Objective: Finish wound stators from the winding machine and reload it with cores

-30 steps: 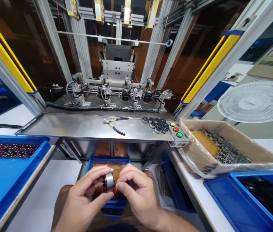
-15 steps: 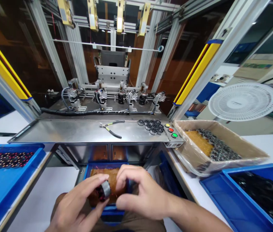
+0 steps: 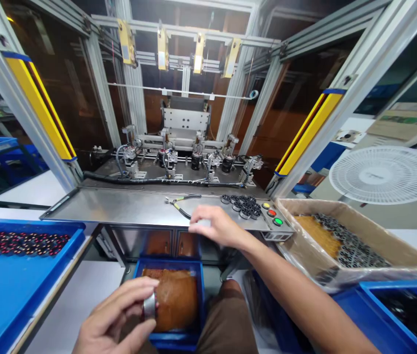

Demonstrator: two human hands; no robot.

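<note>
My left hand [image 3: 116,319] is clamped on a small silver metal cylinder [image 3: 149,306]. Its axis lies roughly sideways. My right hand [image 3: 218,227] hovers, fingers loosely apart, over the steel tabletop [image 3: 120,206].

From where I stand, nothing here can be read. The hanging yellow tags [image 3: 163,47] far above the fingers of the right hand [image 3: 214,227] carry marks too small to make out, and the pale board [image 3: 402,121] off to their right is blurred.
</note>
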